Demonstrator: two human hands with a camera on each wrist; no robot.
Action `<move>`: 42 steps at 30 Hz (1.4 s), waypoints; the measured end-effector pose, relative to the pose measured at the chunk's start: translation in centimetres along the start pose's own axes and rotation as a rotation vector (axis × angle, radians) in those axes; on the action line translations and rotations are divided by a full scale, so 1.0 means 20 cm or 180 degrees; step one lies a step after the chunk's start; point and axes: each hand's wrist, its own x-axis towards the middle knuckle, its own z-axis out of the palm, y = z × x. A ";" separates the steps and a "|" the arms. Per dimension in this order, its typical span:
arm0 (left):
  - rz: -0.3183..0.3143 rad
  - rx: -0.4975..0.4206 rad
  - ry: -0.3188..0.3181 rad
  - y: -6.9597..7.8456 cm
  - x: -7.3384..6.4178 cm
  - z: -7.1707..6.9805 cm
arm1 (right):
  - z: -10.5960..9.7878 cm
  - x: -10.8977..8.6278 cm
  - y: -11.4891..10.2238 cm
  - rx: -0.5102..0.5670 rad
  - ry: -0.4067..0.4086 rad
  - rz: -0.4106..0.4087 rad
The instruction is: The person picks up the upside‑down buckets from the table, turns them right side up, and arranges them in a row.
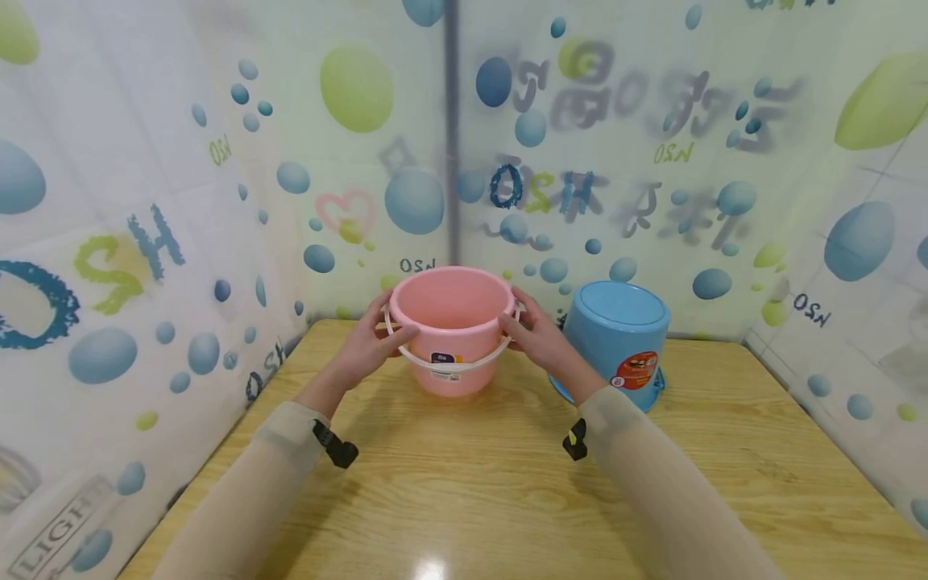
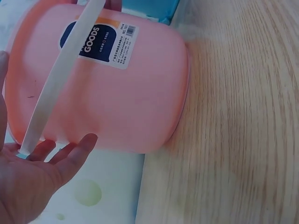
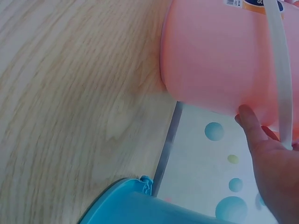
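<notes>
A pink bucket [image 1: 464,345] stands upright on the wooden table, its open mouth facing up. Its white handle [image 2: 60,77] hangs down across the front, over a dark blue and white label [image 2: 105,44]. My left hand [image 1: 366,342] holds the bucket at the left side of the rim, thumb toward the front. On the opposite side my right hand [image 1: 540,334] grips it the same way, with the thumb near the rim. In the wrist views, fingers from each hand lie along the bucket's sides, near the handle's ends.
To the right, close by my right forearm, a light blue bucket [image 1: 616,326] stands upside down with a red sticker [image 1: 636,370] on its side. Patterned curtain-like walls [image 1: 348,161] rise behind the wooden table [image 1: 464,475] and on both sides.
</notes>
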 end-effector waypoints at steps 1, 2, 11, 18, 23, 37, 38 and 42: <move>-0.0027 0.0001 0.0012 0.00 0.00 0.00 | 0.00 0.00 0.00 -0.0018 0.0017 0.0025; -0.0050 -0.0001 0.0024 0.00 0.00 0.00 | 0.00 0.01 0.00 -0.0032 0.0031 0.0034; -0.0171 -0.0020 0.0096 -0.03 0.05 0.00 | 0.02 0.07 0.00 -0.0068 0.0135 0.0109; -0.0193 -0.0040 0.0130 -0.03 0.08 0.00 | 0.02 0.09 -0.02 -0.0097 0.0170 0.0117; -0.0217 -0.0046 0.0174 -0.03 0.08 0.01 | 0.03 0.10 -0.02 -0.0201 0.0217 0.0140; -0.0231 -0.0127 0.0278 -0.01 0.09 0.03 | 0.04 0.11 -0.02 -0.0227 0.0290 0.0134; -0.0228 -0.0130 0.0279 -0.01 0.09 0.04 | 0.03 0.11 -0.02 -0.0231 0.0292 0.0136; -0.0223 -0.0173 0.0289 -0.01 0.08 0.04 | 0.04 0.13 -0.01 -0.0270 0.0311 0.0133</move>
